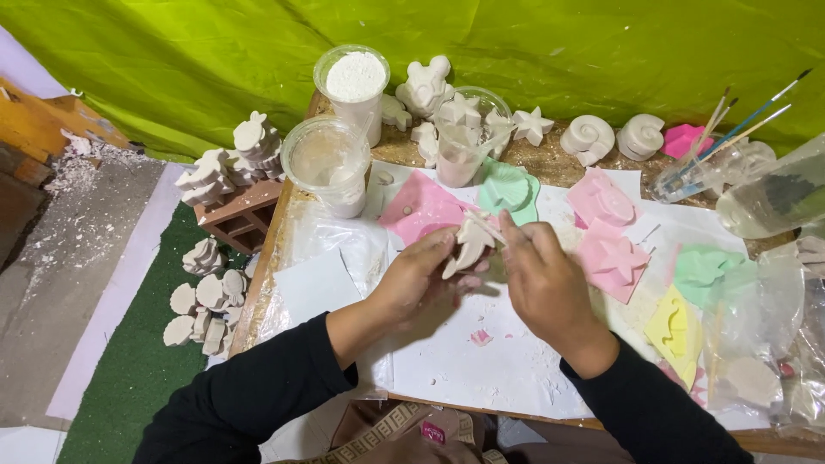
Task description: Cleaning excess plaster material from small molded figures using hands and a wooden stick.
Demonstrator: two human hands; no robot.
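Left hand (423, 273) grips plaster figure (468, 243); right hand (541, 275) pinches stick (485, 226); cup (352, 82) holds white powder.

Figure: I see a small white plaster figure (468, 243), matte and unpainted, with lobed edges like a leaf or a little animal.
Pose: it is tilted, its upper end pointing up and to the right.
Place: it is lifted clear of the white sheet, over the middle of the table.
Stick: a thin pale stick (486, 226) lies across the figure's upper edge, touching it, slanting down to the right.
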